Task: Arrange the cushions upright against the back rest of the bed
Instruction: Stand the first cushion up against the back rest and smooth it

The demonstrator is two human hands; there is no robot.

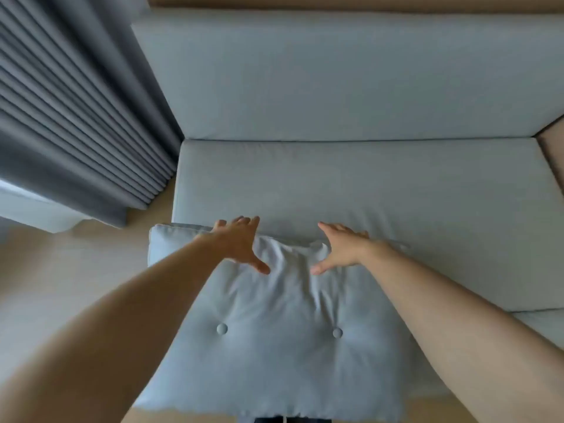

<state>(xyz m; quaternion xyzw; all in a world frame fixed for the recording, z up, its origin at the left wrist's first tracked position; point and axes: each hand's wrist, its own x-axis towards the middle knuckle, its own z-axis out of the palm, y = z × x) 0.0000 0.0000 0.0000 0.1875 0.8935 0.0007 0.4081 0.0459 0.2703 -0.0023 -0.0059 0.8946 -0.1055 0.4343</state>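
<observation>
A pale blue-grey cushion [274,346] with two fabric buttons lies in front of me, its far edge over the front of the seat pad [351,184]. Both hands grip that far edge. My left hand [241,242] has its fingers curled over the top edge and its thumb pressed on the face. My right hand [338,248] holds the same edge a little to the right, thumb on the creased fabric. The upright back rest [335,74], same colour, stands behind the seat pad with nothing leaning on it.
Dark grey pleated curtains [76,117] hang at the left, down to a light wooden floor [61,270]. A beige frame edge [552,148] borders the seat at the right. Another pale pad [543,325] shows at the lower right.
</observation>
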